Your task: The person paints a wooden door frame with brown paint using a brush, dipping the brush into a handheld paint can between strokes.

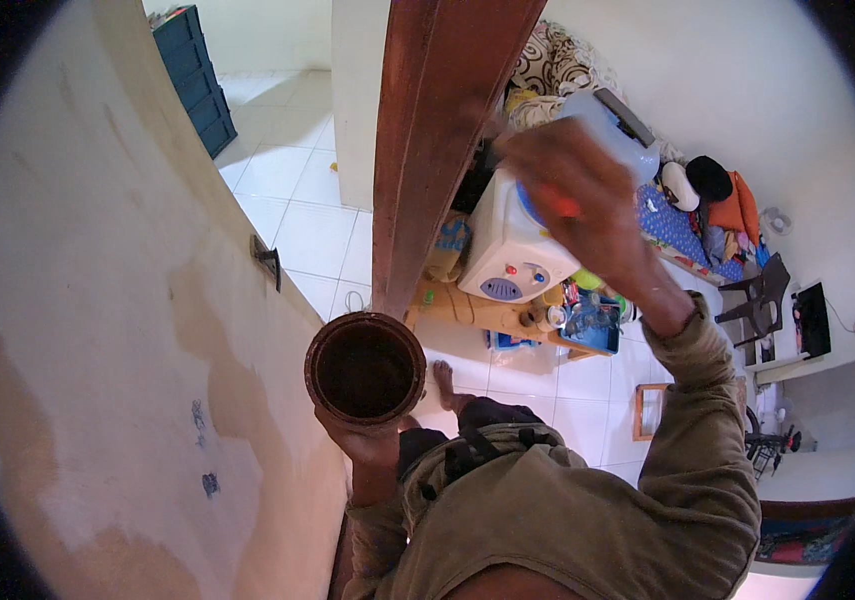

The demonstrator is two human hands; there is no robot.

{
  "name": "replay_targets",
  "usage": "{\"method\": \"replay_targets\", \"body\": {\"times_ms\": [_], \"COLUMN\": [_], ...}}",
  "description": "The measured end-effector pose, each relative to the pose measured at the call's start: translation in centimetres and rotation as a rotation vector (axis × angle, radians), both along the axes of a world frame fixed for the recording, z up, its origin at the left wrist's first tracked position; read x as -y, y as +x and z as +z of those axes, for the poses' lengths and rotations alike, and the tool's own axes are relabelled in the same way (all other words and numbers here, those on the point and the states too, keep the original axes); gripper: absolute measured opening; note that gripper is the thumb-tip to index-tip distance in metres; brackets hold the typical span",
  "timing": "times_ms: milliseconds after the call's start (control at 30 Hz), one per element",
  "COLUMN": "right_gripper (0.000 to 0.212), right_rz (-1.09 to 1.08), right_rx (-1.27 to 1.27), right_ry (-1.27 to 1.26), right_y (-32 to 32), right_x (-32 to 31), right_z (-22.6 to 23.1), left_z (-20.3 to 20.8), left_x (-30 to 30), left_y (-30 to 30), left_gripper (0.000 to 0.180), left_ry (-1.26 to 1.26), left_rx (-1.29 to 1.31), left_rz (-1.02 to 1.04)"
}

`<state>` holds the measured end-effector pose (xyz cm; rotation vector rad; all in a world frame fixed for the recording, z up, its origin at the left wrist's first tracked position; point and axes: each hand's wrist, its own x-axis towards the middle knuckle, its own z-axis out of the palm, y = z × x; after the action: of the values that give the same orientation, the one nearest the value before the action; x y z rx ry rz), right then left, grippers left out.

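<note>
My left hand (367,445) is wrapped round the lower side of a round, brown-stained can (409,345). The can is held upright, and dark brown liquid (362,380) shows inside it. My right hand (572,185) is raised beside a reddish-brown wooden post (432,130), its fingers closed and smeared by motion. An orange-red handle end (559,203) shows below the fist. Blur hides the other end of that tool, near the post, so I cannot make out its kind.
Behind my right hand stands a white water dispenser (512,245) with a large bottle (602,130). A low wooden table (467,312) carries a blue basin (592,328). A pale wall or door panel (127,350) with a dark handle (265,262) is at left. A dark chair (762,300) stands farther right.
</note>
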<state>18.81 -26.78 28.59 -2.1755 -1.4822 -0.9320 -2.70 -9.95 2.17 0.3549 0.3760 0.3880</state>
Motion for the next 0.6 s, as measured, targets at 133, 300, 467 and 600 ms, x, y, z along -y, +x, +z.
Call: {"method": "replay_targets", "body": {"times_ms": [133, 300, 467, 600], "right_gripper": [0.033, 0.029, 0.036, 0.037], "right_rz": [0.033, 0.107, 0.05, 0.079], "right_rx": [0.325, 0.055, -0.284, 0.195], "right_ry": [0.086, -0.189, -0.142, 0.1], "right_y": [-0.8, 0.0, 1.4, 0.3], "right_x": [0.4, 1.1, 1.5, 1.4], "right_z": [0.2, -12.5, -13.3, -6.9], "left_z": [0.6, 1.2, 0.0, 0.4], "left_x": [0.1, 0.5, 1.5, 2.8], "left_y": [0.0, -0.3, -1.7, -2.5], "left_gripper": [0.078, 0.082, 0.086, 0.086], "left_ry": [0.0, 0.057, 0.043, 0.144], "left_rx": [-0.048, 0.049, -0.042, 0.006], "left_rz": [0.039, -0.07, 0.074, 0.1]}}
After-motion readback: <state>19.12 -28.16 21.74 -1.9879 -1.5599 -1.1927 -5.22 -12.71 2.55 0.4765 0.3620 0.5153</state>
